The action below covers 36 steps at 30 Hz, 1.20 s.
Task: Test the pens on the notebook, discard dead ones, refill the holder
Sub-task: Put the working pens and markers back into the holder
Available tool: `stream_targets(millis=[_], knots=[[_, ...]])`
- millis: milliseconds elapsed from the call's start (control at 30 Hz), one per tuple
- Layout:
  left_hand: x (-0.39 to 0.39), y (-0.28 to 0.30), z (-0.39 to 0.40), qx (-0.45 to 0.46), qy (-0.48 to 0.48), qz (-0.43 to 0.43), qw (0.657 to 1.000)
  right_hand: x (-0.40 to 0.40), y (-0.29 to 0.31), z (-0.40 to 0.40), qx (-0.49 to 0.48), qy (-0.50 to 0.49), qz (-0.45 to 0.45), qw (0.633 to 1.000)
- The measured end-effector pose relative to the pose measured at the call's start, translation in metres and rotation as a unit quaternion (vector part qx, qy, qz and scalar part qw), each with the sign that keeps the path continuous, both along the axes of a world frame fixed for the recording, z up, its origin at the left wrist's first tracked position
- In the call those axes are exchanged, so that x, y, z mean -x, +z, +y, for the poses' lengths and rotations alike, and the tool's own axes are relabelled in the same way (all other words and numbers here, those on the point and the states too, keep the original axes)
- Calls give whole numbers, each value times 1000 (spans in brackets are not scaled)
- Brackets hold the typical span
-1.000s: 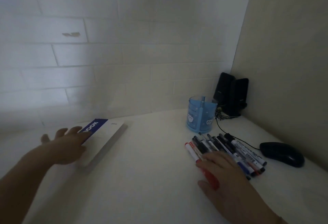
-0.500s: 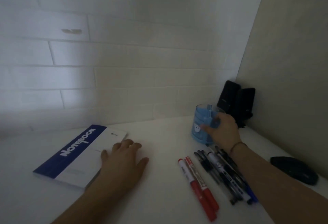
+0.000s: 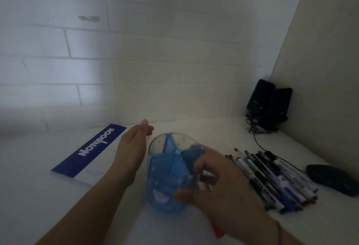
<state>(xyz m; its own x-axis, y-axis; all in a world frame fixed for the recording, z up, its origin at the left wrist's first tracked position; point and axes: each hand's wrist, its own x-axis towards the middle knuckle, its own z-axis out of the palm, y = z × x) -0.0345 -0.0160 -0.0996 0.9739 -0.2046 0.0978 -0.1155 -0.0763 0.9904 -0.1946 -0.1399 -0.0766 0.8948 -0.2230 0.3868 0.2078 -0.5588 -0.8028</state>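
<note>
Your right hand [image 3: 217, 184] grips the empty translucent blue plastic holder [image 3: 169, 174], left hand [image 3: 134, 147] open; closed blue-and-white notebook [image 3: 91, 153] and heaped pens [image 3: 272, 178] await testing.

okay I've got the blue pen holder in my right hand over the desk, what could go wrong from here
The right hand grips the blue holder by one side only, tilted; it could slip, so the open left hand might steady it. Setting it down, it may land on the red pen or knock the pile of pens.

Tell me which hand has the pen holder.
The right hand. Its fingers curl round the blue pen holder, lifted and tilted toward the camera. The left hand is open beside the holder, fingers straight, gripping nothing.
</note>
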Motion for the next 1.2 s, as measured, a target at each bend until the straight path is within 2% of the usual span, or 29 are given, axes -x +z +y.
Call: stream_targets(millis=[133, 200, 267, 300, 367, 400, 467, 567, 700, 800, 833, 900, 967, 1033, 1067, 1100, 1200], knots=[[3, 2, 4, -19, -12, -27, 999, 3, -17, 10, 60, 3, 13, 998], [3, -1, 7, -31, -30, -47, 998, 5, -19, 6, 72, 18, 54, 996], [5, -1, 8, -21, -31, -51, 998, 8, -27, -6, 170, -20, 80, 982], [6, 0, 8, 0, -28, -42, 999, 11, -30, -11, 244, -45, 86, 965], [10, 6, 10, 83, -53, -2, 995, 17, -31, -20, 354, -72, 155, 919], [12, 9, 11, 130, -95, 24, 987, 20, -30, -25, 370, -75, 181, 908], [19, 11, 14, 179, -214, 69, 958, 21, -30, -37, 358, -83, 189, 911], [31, 11, 15, 158, -347, 89, 920, 20, -31, -54, 366, -98, 191, 905], [44, 8, 7, 150, -388, 73, 906, 21, -30, -61, 391, -122, 198, 890], [50, 5, 1, 158, -387, 61, 907, 24, -30, -57, 449, -148, 188, 861], [49, 5, 0, 156, -385, 56, 908, 24, -28, -57, 452, -154, 186, 859], [49, 5, 0, 154, -385, 52, 909, 23, -16, -60, 389, -168, 155, 892], [49, 5, 0, 156, -384, 56, 909, 24, 3, -68, 293, -231, 44, 927], [51, 4, 0, 159, -384, 63, 907, 26, 26, -74, 106, -269, -111, 951], [52, 4, -1, 158, -381, 66, 909, 25, 34, -74, 9, -248, -153, 957], [52, 4, -1, 153, -379, 66, 910, 22, 38, -72, -32, -221, -162, 961], [53, 5, -2, 159, -382, 62, 908, 10, 23, -64, 125, -197, -63, 970]])
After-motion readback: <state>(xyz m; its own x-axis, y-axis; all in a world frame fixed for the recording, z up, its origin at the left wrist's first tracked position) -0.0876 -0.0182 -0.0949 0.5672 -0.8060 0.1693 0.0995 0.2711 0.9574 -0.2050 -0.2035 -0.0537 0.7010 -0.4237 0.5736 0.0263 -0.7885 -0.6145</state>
